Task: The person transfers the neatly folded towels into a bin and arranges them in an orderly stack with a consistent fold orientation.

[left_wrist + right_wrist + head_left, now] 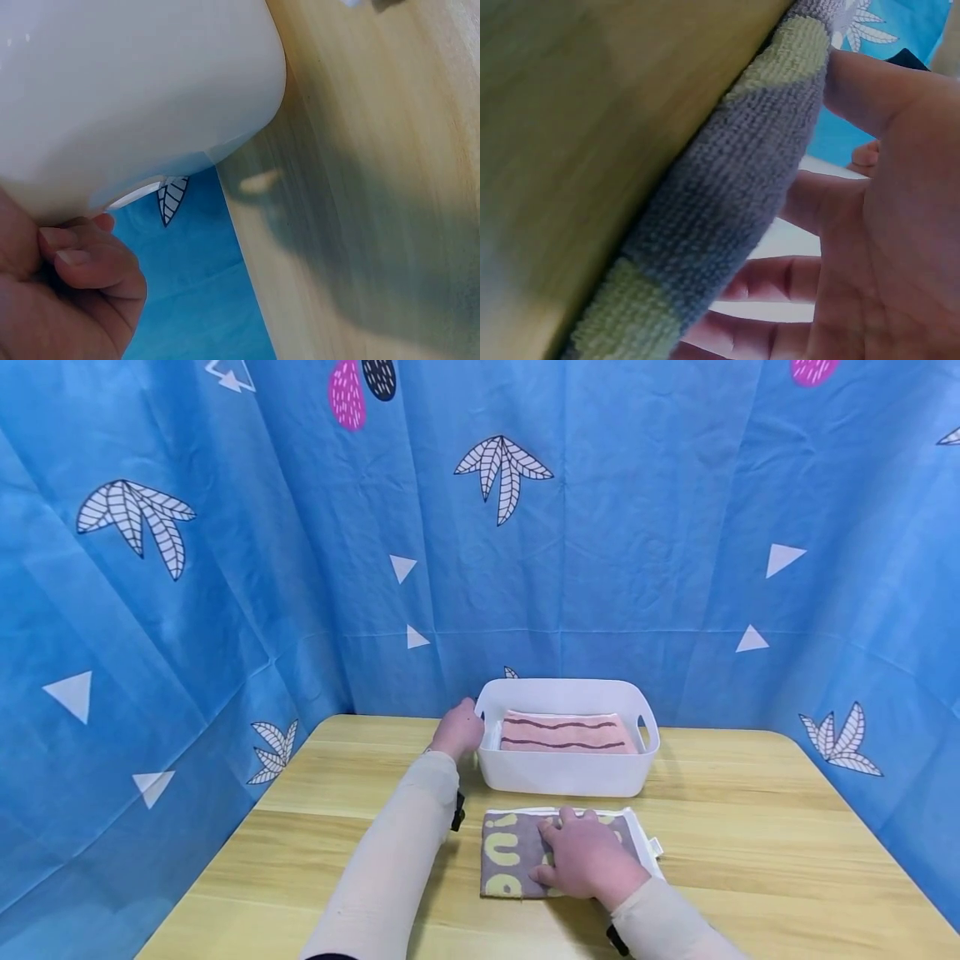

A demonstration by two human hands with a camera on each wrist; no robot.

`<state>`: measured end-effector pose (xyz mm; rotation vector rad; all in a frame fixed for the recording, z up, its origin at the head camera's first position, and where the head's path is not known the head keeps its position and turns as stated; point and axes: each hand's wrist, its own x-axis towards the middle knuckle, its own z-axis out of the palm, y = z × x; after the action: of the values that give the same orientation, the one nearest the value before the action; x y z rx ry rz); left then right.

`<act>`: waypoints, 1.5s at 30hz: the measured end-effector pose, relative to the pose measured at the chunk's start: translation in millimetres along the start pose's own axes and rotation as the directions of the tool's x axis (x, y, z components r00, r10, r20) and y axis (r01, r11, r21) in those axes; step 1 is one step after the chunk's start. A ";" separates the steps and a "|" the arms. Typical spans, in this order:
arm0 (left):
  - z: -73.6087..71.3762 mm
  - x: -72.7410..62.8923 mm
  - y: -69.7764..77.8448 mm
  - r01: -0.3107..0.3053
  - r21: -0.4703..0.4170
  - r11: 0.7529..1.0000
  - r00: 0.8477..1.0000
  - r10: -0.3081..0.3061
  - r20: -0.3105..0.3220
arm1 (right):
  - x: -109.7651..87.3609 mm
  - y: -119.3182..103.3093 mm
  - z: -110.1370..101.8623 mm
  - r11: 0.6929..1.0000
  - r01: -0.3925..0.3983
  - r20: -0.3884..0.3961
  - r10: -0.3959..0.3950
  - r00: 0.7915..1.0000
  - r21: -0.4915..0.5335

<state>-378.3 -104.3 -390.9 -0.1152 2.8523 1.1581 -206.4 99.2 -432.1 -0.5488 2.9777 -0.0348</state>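
A white plastic basket (566, 774) stands toward the back of the table, with a folded pink towel (562, 735) with wavy dark red stripes inside. My left hand (459, 729) grips the basket at its left end, by the handle opening; in the left wrist view its fingers (101, 262) are curled close against the white wall. In front of the basket lies a folded grey-purple towel (504, 856) with yellow letters and a white edge. My right hand (588, 856) rests on top of this towel, fingers spread; the right wrist view shows the towel's thick folded edge (712, 180) beside the palm.
The wooden table (750, 843) has rounded back corners. A blue curtain (637, 568) with leaf and triangle prints hangs behind it and along both sides. A small white tag (656, 847) sticks out from the grey-purple towel's right edge.
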 end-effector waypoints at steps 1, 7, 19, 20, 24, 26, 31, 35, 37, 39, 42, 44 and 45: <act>0.1 0.0 0.6 0.000 0.001 1.000 1.000 0.000 -0.004 | -0.1 1.0 0.2 1.000 0.003 -0.001 -0.003 1.000 0.008; -0.4 -0.8 4.4 -0.012 0.092 0.996 0.999 0.014 -0.030 | -3.2 14.9 1.9 0.992 0.032 -0.022 -0.029 0.999 0.121; -8.8 -11.7 -5.9 -0.130 0.373 0.919 0.984 0.165 -0.063 | -8.8 53.3 -0.5 0.920 0.179 -0.056 -0.170 0.984 0.349; -10.2 -15.0 -6.9 -0.135 0.361 0.923 0.984 0.169 -0.063 | -9.8 58.1 -2.2 0.909 0.183 -0.062 -0.172 0.983 0.375; -17.3 -31.6 -10.9 -0.161 0.313 0.936 0.980 0.190 -0.066 | -12.5 80.3 -12.8 0.891 0.157 -0.097 -0.127 0.987 0.425; -20.1 -40.5 -14.3 -0.177 0.307 0.935 0.976 0.208 -0.071 | -12.9 91.9 -16.6 0.894 0.131 -0.108 -0.093 0.990 0.429; -17.7 -63.6 -29.5 -0.203 0.271 0.941 0.973 0.225 -0.055 | -15.6 118.3 -17.6 0.880 0.037 -0.051 -0.014 0.999 0.473; -7.0 -79.6 -47.1 -0.213 0.187 0.959 0.975 0.221 -0.019 | -18.7 133.3 -14.3 0.867 -0.031 -0.018 0.045 0.999 0.497; -1.6 -86.3 -55.4 -0.212 0.158 0.964 0.977 0.213 0.009 | -20.0 138.6 -11.7 0.863 -0.038 -0.010 0.050 0.999 0.504; 2.5 -91.5 -61.4 -0.210 0.158 0.965 0.978 0.207 0.035 | -21.1 142.6 -8.7 0.860 -0.046 -0.002 0.055 0.998 0.507; 5.9 -96.0 -65.3 -0.216 0.184 0.959 0.976 0.207 0.066 | -21.8 147.8 -4.4 0.871 -0.056 0.002 0.063 0.998 0.489; 7.3 -97.7 -64.5 -0.220 0.192 0.957 0.974 0.204 0.098 | -21.3 150.5 -2.3 0.878 -0.069 0.003 0.077 0.997 0.474; 8.5 -98.4 -63.7 -0.227 0.195 0.954 0.971 0.207 0.116 | -21.1 151.5 -1.8 0.880 -0.072 0.002 0.081 0.997 0.470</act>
<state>-274.3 -139.4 -432.9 0.2634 2.9343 0.8600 -240.6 248.3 -434.5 -0.3648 2.8436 -0.7378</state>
